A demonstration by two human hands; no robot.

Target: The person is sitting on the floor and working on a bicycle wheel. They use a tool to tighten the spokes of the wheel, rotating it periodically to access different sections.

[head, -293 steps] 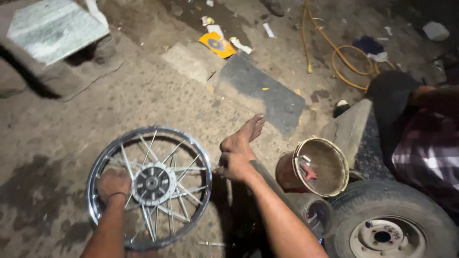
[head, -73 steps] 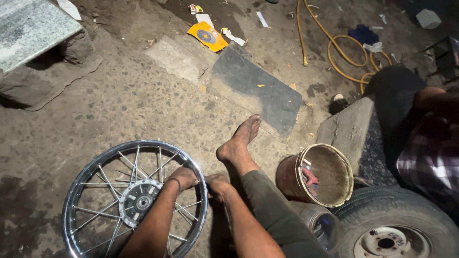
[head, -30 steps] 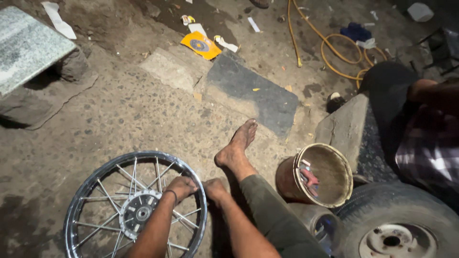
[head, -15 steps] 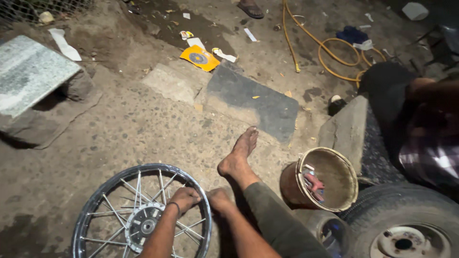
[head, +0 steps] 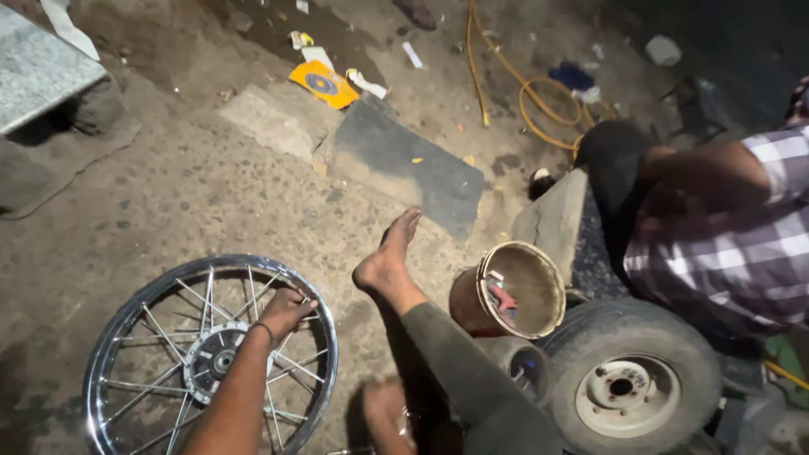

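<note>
Head view had the right hand (head: 386, 410) low and blurred, its grip impossible to tell, pulled back from the spoked wheel (head: 211, 358) since half a second earlier. Farther left, the left hand (head: 285, 309) stayed curled over spokes near the rim.

Spoked wheel (head: 211, 358) lies left of bucket (head: 510, 291) and tyre (head: 628, 379).

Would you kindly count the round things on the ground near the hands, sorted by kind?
Spoked wheel rims: 1, the spoked wheel rim under the left hand
Tyred wheels: 1, the small tyred wheel
Buckets: 1, the tipped bucket
Hose coils: 1, the yellow hose
Total: 4
</note>
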